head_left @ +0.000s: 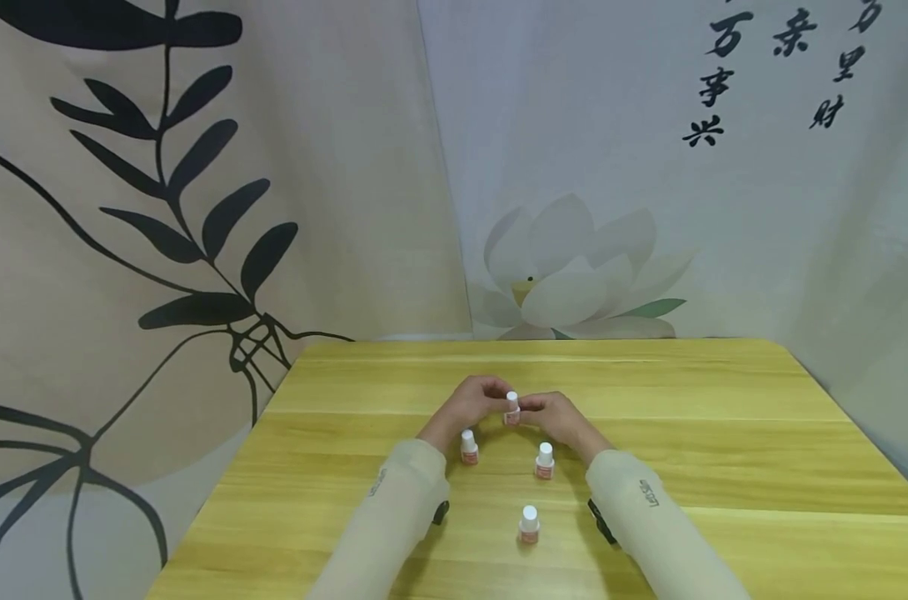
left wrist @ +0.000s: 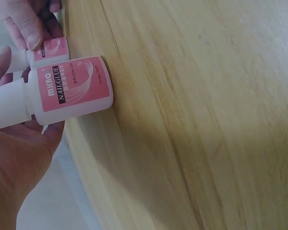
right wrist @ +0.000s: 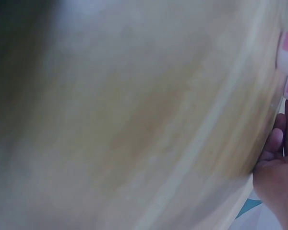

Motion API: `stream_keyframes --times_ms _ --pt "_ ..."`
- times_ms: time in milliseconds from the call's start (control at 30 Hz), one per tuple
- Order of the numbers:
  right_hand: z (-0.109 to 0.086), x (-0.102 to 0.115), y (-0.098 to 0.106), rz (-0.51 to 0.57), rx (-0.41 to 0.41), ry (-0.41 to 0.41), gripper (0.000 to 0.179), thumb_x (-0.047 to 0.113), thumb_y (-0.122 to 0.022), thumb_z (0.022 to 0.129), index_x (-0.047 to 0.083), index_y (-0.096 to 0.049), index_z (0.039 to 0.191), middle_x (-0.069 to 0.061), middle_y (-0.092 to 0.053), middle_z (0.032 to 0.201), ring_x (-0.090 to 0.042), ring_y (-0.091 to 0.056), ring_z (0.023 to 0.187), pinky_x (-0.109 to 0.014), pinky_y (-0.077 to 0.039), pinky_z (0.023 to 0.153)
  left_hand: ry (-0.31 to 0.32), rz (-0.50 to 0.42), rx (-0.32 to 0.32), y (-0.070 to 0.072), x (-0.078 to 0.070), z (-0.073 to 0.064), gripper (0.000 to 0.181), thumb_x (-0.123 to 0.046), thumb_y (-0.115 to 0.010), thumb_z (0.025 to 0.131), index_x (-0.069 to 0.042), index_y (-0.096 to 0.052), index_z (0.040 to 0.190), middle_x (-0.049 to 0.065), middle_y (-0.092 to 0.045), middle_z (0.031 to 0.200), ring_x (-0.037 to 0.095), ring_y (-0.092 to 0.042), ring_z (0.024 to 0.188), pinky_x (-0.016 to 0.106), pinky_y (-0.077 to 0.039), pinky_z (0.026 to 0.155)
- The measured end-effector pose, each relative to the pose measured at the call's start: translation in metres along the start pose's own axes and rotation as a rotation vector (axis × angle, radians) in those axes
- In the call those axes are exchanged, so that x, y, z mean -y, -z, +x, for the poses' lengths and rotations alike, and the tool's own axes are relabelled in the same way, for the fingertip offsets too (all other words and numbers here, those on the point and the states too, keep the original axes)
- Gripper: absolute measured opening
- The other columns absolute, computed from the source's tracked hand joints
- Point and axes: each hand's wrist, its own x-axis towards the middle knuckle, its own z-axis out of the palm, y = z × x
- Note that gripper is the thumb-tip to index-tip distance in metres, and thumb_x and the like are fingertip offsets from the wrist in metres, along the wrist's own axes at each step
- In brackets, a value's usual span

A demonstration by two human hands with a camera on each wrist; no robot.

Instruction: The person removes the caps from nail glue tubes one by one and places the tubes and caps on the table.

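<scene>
In the head view, a small white-capped nail glue bottle (head_left: 511, 411) with a pink label stands upright between both hands. My left hand (head_left: 472, 406) holds it from the left, fingertips at its upper part. From the right, my right hand (head_left: 562, 418) pinches it; in the left wrist view the right thumb (left wrist: 32, 37) lies by its pink label. A second nail glue bottle (head_left: 469, 448) stands beside the left wrist and fills the front of the left wrist view, partly covering the left hand (left wrist: 19, 153). The right wrist view catches the right hand (right wrist: 278, 177) at its edge.
Another nail glue bottle (head_left: 545, 461) stands near the right wrist, and one more bottle (head_left: 529, 526) is closer to the body, between the forearms. All are on a yellow wood-grain table (head_left: 724, 433). A printed curtain (head_left: 364, 183) hangs behind the table's far edge.
</scene>
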Motion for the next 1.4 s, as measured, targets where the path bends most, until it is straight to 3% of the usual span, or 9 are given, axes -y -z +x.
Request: stream_keyframes --times_ms 267,467,1100,1400 --pt "-0.0011 0.0002 0.0000 0.020 0.009 0.002 0.030 0.033 -0.073 0.091 0.015 -0.074 0.115 -0.002 -0.069 0.120 -0.027 -0.057 0.119 -0.052 -0.044 0.100 0.014 -0.007 0.017 0.0015 -0.0014 -0.0030 0.021 -0.025 -0.076 0.090 -0.017 -0.069 0.108 -0.004 -0.067 0.105 0.017 -0.060 0.103 0.042 -0.046 0.097" --pt "-0.0016 -0.0001 0.0002 0.018 0.011 0.001 0.030 0.033 -0.073 0.091 0.016 -0.074 0.115 -0.002 -0.069 0.122 -0.027 -0.056 0.120 -0.052 -0.043 0.101 -0.010 -0.010 0.024 0.0018 -0.0017 -0.0046 0.022 -0.023 -0.075 0.091 -0.014 -0.071 0.111 -0.002 -0.069 0.108 0.019 -0.061 0.105 0.042 -0.048 0.095" --pt "-0.0023 0.0035 -0.0005 0.019 0.002 0.004 0.029 0.030 -0.072 0.092 0.014 -0.074 0.116 -0.003 -0.069 0.121 -0.026 -0.056 0.120 -0.053 -0.040 0.104 0.021 -0.012 0.005 0.0009 -0.0005 -0.0011 0.019 -0.024 -0.077 0.089 -0.017 -0.070 0.105 -0.004 -0.068 0.103 0.017 -0.060 0.101 0.043 -0.046 0.096" --pt "-0.0008 0.0006 -0.0007 0.007 0.003 0.001 0.035 0.037 -0.075 0.088 0.016 -0.074 0.116 -0.002 -0.068 0.122 -0.027 -0.056 0.120 -0.053 -0.042 0.101 -0.016 0.004 0.026 0.0036 0.0010 -0.0032 0.022 -0.025 -0.075 0.090 -0.017 -0.072 0.111 -0.005 -0.069 0.108 0.017 -0.061 0.105 0.041 -0.048 0.096"
